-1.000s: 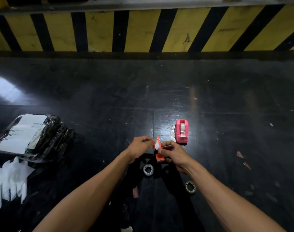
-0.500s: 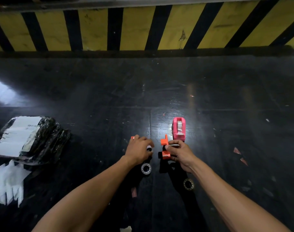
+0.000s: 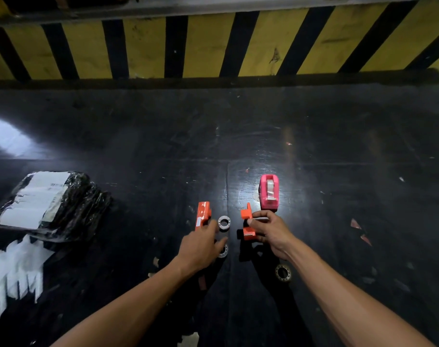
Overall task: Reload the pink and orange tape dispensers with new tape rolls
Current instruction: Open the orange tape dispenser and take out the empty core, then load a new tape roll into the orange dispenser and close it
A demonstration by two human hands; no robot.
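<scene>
The pink tape dispenser stands closed on the dark floor with clear tape showing on top. An orange dispenser half is held upright in my right hand. The other orange half lies flat on the floor to the left. A small grey empty core lies between the two halves. My left hand rests low over a tape roll, fingers spread and touching it. Another tape roll lies beside my right forearm.
A black plastic-wrapped parcel with a white label lies at the left, with torn white paper below it. A yellow-and-black striped barrier runs along the far edge. Small paper scraps dot the floor at the right.
The orange dispenser has come apart: one half now lies on the floor at the left, and the empty core lies beside it. My left hand has dropped onto a tape roll.
</scene>
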